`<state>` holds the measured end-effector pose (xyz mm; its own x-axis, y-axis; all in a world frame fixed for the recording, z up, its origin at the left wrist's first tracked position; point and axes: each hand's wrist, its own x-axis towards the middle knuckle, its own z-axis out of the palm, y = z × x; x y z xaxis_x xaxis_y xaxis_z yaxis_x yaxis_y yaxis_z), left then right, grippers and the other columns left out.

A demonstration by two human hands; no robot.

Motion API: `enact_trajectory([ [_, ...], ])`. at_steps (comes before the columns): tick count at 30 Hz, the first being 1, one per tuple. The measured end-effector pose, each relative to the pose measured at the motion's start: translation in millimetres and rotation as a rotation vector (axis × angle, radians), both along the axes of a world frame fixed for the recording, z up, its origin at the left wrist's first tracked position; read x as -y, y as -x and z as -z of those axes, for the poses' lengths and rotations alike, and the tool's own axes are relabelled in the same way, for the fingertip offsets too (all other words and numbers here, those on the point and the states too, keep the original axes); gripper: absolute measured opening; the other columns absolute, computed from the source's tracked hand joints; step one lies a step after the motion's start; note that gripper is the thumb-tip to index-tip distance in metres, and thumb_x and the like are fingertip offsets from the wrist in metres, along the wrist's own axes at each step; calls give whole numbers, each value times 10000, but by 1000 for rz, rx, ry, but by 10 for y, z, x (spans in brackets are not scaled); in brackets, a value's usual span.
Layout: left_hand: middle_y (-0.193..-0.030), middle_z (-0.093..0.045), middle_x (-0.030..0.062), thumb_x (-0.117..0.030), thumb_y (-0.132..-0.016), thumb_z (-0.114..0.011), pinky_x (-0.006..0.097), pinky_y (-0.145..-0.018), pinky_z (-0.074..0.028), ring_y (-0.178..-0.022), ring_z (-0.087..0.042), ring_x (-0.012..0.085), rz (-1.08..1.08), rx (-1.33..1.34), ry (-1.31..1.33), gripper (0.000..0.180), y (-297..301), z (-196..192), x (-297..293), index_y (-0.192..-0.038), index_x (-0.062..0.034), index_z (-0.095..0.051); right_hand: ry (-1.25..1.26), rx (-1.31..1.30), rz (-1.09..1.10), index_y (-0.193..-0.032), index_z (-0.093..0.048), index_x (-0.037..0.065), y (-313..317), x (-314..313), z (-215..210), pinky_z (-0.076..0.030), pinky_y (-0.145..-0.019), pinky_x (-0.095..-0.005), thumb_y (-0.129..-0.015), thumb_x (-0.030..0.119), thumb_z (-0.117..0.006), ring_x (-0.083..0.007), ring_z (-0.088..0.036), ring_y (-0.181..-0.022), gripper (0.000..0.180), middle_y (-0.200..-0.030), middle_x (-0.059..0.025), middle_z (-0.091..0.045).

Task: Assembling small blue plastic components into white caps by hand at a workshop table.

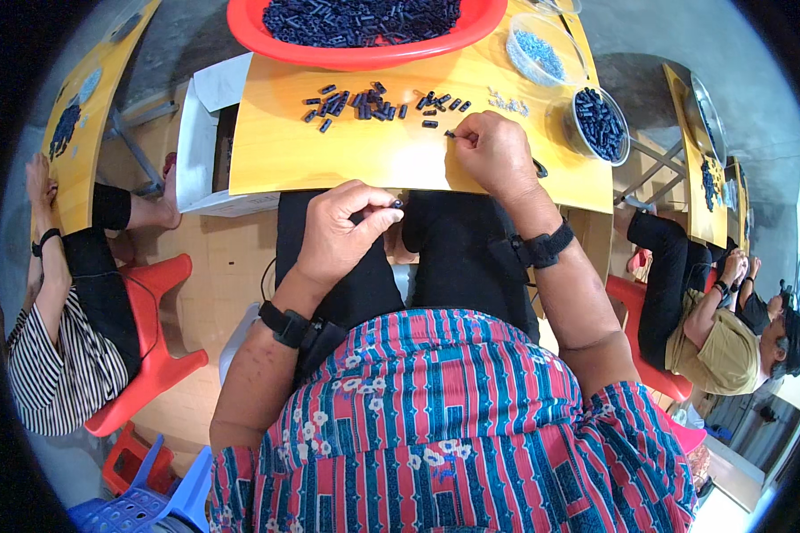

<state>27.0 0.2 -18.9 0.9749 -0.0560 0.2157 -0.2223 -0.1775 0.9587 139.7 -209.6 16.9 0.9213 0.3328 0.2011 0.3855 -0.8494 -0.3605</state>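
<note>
My left hand [348,222] is just off the table's near edge, thumb and fingertips pinched on a small black cylindrical part [397,204]. Over the tabletop, my right hand [498,153] has its thumb and forefinger closed on a tiny dark piece [451,134], too small to name. Loose black cylindrical parts [364,105] lie scattered beyond both hands. Beside the right hand are tiny clear pieces [509,106] and a dark object [540,168] partly covered by the hand.
A red basin [356,60] heaped with black parts stands at the table's far side. To the right are a clear tub of blue pieces [540,55] and a round tub of black parts [598,124]. A white box [206,151] adjoins the table's left. People sit at neighbouring tables.
</note>
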Motion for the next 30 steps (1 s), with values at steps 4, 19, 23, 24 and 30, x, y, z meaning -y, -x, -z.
enact_trajectory([
  [4, -703, -612, 53, -30, -758, -727, 243, -587, -450, -625, -567, 108, 27, 11, 16, 94, -51, -60, 54, -821, 11, -671, 109, -11, -14, -762, -670, 31, 21, -33, -94, -525, -686, -382, -705, 70, -620, -304, -650, -750, 85, -780, -139, -646],
  [19, -732, -635, 48, -24, -767, -717, 227, -606, -452, -656, -570, 74, -21, -46, 80, 86, 80, 43, -50, -835, 9, -674, 142, 78, -149, -816, -649, 59, -48, -134, 47, -526, -689, -443, -790, 168, -594, -366, -639, -751, 125, -830, -169, -628],
  [23, -787, -659, 24, -38, -809, -701, 216, -636, -470, -702, -584, 60, -1, -118, 180, 76, 104, 68, -85, -857, 14, -673, 328, 70, -131, -923, -607, 97, 4, -151, 27, -512, -710, -441, -848, 119, -563, -365, -626, -815, 89, -925, -154, -621],
  [24, -794, -662, 24, -40, -816, -698, 215, -644, -474, -709, -587, 59, -3, -133, 199, 77, 108, 71, -85, -865, 14, -673, 310, 48, -126, -956, -580, 111, 24, -156, 29, -508, -717, -448, -866, 121, -553, -374, -622, -832, 94, -954, -161, -610],
  [30, -877, -669, 18, -38, -850, -670, 206, -697, -469, -761, -562, 46, 11, -167, 174, 78, 112, 138, -142, -912, 8, -665, 65, 48, -136, -965, -577, 65, 49, -88, 48, -508, -726, -402, -873, 69, -534, -314, -630, -810, 101, -891, -123, -615],
])
